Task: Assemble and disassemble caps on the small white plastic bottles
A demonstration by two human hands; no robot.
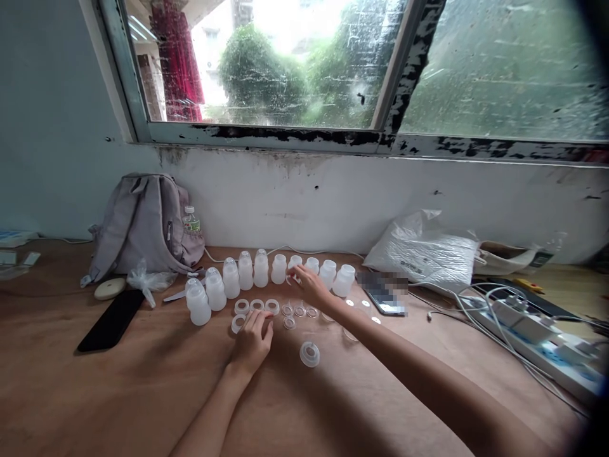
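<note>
Several frosted white baby bottles stand in a curved row on the brown table; the left ones, such as this capped bottle (198, 303), have domed tops, while the right ones, like this open bottle (343, 281), are uncapped. My right hand (309, 287) reaches among the uncapped bottles, its fingertips curled together by a bottle (279, 270); what they hold is too small to make out. Lower left, my left hand (253, 339) rests with fingers apart over white collar rings (242, 307). Small clear rings (299, 311) lie between the hands. Nearer me sits a translucent nipple piece (309, 354).
A grey backpack (143, 228) and black phone (111, 320) lie left. To the right are another phone (383, 295), a plastic-wrapped parcel (423, 251) and a power strip (547, 343) with cables. Partly behind my right forearm are small white discs (375, 320). A wall and window stand behind.
</note>
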